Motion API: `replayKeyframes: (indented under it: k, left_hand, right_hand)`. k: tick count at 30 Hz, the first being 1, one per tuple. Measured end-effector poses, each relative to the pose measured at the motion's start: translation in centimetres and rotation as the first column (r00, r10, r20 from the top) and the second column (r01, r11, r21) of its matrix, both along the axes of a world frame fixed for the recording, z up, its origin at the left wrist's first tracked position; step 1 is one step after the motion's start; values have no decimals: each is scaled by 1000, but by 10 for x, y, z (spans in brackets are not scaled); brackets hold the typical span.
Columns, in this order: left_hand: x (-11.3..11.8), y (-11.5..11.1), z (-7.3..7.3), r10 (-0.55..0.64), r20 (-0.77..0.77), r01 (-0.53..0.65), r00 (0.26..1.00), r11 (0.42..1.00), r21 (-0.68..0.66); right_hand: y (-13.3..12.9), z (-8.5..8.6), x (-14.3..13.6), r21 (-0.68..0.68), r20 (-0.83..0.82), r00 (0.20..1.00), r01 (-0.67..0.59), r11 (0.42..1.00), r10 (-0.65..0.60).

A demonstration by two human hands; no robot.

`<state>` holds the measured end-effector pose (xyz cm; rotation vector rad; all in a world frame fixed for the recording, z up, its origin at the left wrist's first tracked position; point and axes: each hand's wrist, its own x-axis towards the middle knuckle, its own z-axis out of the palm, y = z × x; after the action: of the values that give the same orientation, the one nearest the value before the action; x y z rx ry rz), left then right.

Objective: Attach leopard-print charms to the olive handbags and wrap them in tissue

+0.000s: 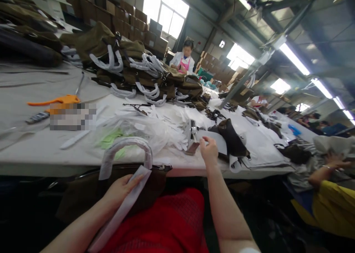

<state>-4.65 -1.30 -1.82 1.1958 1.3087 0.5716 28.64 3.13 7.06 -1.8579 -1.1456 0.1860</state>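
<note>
Head view: main risk is judged to lie with the strip (122, 215), whose tail trails toward seven o'clock and could slip from the handle (128, 141) should the left hand (122, 190), fingers pinching it at the handle's near foot, slacken. Right hand (210, 149), at four o'clock, has fingers pressed together beside the dispenser (191, 149); whether anything lies between them cannot be told. Bag (158, 183) sits at eight o'clock by the bench (16, 146) edge, long axis eight to two, handle arching toward twelve.
</note>
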Motion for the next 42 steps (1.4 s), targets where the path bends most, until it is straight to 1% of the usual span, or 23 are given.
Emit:
replayKeyframes:
  k: [1, 3, 5, 8, 11, 14, 16, 19, 24, 27, 29, 31, 32, 33, 34, 35, 36, 37, 38, 40, 41, 42]
  left_hand:
    - [1, 0, -1, 4, 2, -4, 1000, 1000, -1]
    - [2, 0, -4, 8, 12, -8, 1000, 1000, 0]
    - [3, 0, -7, 13, 22, -13, 1000, 1000, -6]
    - [3, 0, -9, 30, 54, -30, 998, 1000, -10]
    - [3, -1, -8, 35, 100, -36, 994, 999, 2]
    - [2, -1, -8, 30, 119, -30, 992, 1000, -5]
    - [2, -1, -8, 31, 115, -29, 993, 999, -18]
    - [3, -1, -8, 47, 77, -47, 996, 999, -13]
    - [7, -4, -10, 97, 2, -97, 995, 995, 18]
    - [8, -6, -13, 137, -23, -135, 990, 988, 72]
    - [9, -6, -15, 156, -24, -153, 988, 983, 98]
    - [9, -6, -16, 154, -29, -150, 988, 982, 117]
    - [9, -6, -16, 149, -33, -144, 988, 982, 124]
    - [9, -6, -17, 144, -36, -138, 989, 982, 132]
    - [10, -6, -18, 142, -37, -136, 989, 981, 139]
    - [10, -6, -18, 143, -36, -136, 989, 980, 143]
    - [10, -6, -19, 141, -32, -135, 989, 980, 143]
    - [10, -6, -20, 138, -26, -133, 990, 981, 144]
    - [10, -6, -20, 136, -18, -132, 991, 980, 146]
    - [10, -6, -21, 126, 1, -124, 992, 980, 153]
    - [9, -6, -20, 123, 8, -122, 992, 980, 156]
    - [9, -6, -19, 119, 13, -120, 993, 980, 157]
  right_hand:
    - [9, 1, 12, -37, -43, 999, -13, 999, 12]
    - [24, -2, 24, -91, -135, 989, -70, 993, 58]
    - [32, -7, 24, -92, -204, 975, -102, 991, 82]
    - [34, -12, 15, -31, -293, 951, -109, 994, 95]
    - [24, -14, 10, 51, -345, 932, -99, 994, 110]
    - [6, -22, 10, 107, -370, 924, -63, 992, 98]
    - [-6, -30, 10, 97, -397, 913, -53, 994, 88]
    - [-15, -41, 12, 42, -445, 891, -78, 996, 88]
    - [-12, -51, 18, -5, -449, 892, -67, 998, 57]
    - [-12, -58, 17, -27, -439, 898, -47, 999, 30]
    - [-18, -61, 11, -39, -428, 904, -31, 999, 11]
    - [-30, -59, -2, -15, -383, 924, -34, 999, 26]
    - [-36, -56, -12, 8, -354, 933, -63, 998, 62]
    - [-43, -53, -24, 30, -329, 937, -117, 993, 120]
    - [-50, -49, -38, 40, -318, 926, -199, 979, 202]
    - [-55, -45, -55, 25, -332, 896, -306, 952, 296]
    - [-59, -42, -72, -2, -365, 847, -416, 909, 386]
    - [-61, -40, -89, -39, -405, 790, -517, 855, 460]
    - [-62, -39, -106, -72, -441, 737, -598, 798, 512]
    - [-59, -43, -135, -141, -487, 653, -714, 685, 580]
    - [-56, -46, -146, -180, -489, 634, -746, 641, 599]
    - [-53, -49, -155, -224, -475, 632, -760, 610, 612]
